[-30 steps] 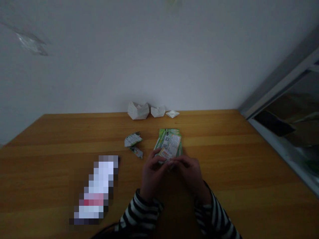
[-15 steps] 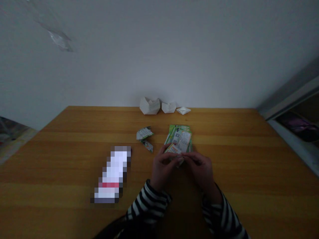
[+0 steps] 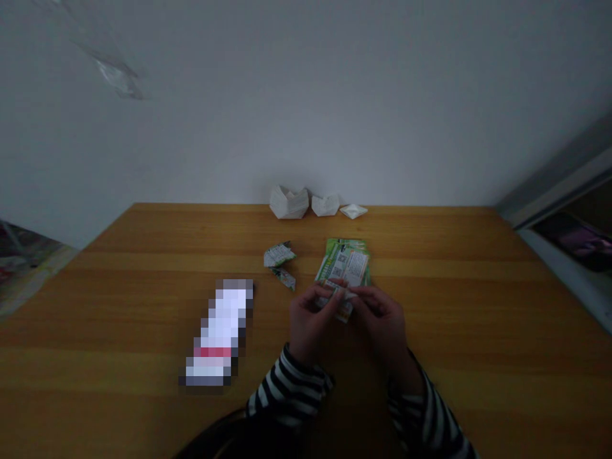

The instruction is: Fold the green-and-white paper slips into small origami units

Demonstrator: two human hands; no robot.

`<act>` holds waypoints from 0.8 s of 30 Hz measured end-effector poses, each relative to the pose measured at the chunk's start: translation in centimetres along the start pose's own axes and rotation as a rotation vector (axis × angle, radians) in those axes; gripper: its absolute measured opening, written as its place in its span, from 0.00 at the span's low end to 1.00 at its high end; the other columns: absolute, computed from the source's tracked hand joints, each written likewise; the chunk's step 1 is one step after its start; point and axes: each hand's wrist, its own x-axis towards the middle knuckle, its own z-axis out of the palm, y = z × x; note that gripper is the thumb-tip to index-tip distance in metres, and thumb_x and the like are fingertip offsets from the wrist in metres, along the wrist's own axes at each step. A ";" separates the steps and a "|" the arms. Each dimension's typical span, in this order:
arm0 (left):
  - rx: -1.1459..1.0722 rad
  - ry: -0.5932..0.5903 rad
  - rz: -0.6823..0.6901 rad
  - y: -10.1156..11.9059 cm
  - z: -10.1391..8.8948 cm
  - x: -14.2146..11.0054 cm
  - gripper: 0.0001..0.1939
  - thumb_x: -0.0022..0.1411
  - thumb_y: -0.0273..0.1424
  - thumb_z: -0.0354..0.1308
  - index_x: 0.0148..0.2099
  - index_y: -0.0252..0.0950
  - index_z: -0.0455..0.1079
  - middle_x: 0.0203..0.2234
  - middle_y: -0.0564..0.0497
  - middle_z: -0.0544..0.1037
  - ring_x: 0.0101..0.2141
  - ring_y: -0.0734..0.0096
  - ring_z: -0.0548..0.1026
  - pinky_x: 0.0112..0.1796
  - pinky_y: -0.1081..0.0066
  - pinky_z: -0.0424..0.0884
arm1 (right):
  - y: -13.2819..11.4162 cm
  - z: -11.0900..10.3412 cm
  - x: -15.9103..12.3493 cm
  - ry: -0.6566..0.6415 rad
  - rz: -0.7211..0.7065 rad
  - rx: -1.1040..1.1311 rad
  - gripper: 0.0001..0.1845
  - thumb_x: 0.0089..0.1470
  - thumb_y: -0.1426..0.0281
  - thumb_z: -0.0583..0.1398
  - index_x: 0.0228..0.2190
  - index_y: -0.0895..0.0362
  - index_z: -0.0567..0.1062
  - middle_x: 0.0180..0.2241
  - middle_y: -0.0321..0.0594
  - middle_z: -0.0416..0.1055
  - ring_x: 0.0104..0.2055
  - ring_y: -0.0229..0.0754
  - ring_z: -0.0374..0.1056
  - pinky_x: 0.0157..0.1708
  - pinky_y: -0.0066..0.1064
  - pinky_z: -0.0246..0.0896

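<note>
my left hand (image 3: 312, 322) and my right hand (image 3: 382, 319) meet over the middle of the counter (image 3: 478, 319), and both have their fingertips pinched on one small folded slip of paper (image 3: 342, 302), the left on its near-left edge, the right on its right side. two grips on so small a piece keep it flat and stop it springing open, i judge; the light is dim, so i cannot make out the crease itself. the slip hangs just above the wood, touching or nearly touching the near end of the green printed leaflets (image 3: 345, 264), which lie flat just beyond my fingers.

left of the leaflets, close by, sit two crumpled printed scraps (image 3: 280, 261), clear of my hands. along the far edge, against the wall (image 3: 306, 95), three white folded paper shapes (image 3: 315, 204) stand in a row, well apart from my work. a blurred-out long object (image 3: 217, 335) lies to my left, near my left striped sleeve (image 3: 287, 392) but not touching it. nothing stands between my hands and the slip; only the leaflets crowd it on the far side.
</note>
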 end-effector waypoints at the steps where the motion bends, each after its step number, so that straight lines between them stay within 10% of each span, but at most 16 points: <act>1: 0.002 0.010 -0.002 -0.1 0.0 0.0 0.11 0.51 0.32 0.66 0.24 0.34 0.69 0.37 0.45 0.81 0.40 0.62 0.78 0.44 0.63 0.72 | 0.1 0.2 0.0 0.011 0.029 0.023 0.11 0.47 0.65 0.66 0.35 0.54 0.78 0.33 0.40 0.80 0.35 0.45 0.76 0.37 0.35 0.72; 24: -0.031 0.103 0.073 -1.0 0.6 -0.5 0.06 0.53 0.28 0.65 0.29 0.34 0.70 0.33 0.48 0.82 0.37 0.65 0.80 0.39 0.67 0.76 | 0.8 0.2 -0.2 0.038 0.191 0.192 0.09 0.44 0.64 0.68 0.27 0.57 0.79 0.26 0.37 0.79 0.28 0.39 0.74 0.32 0.28 0.69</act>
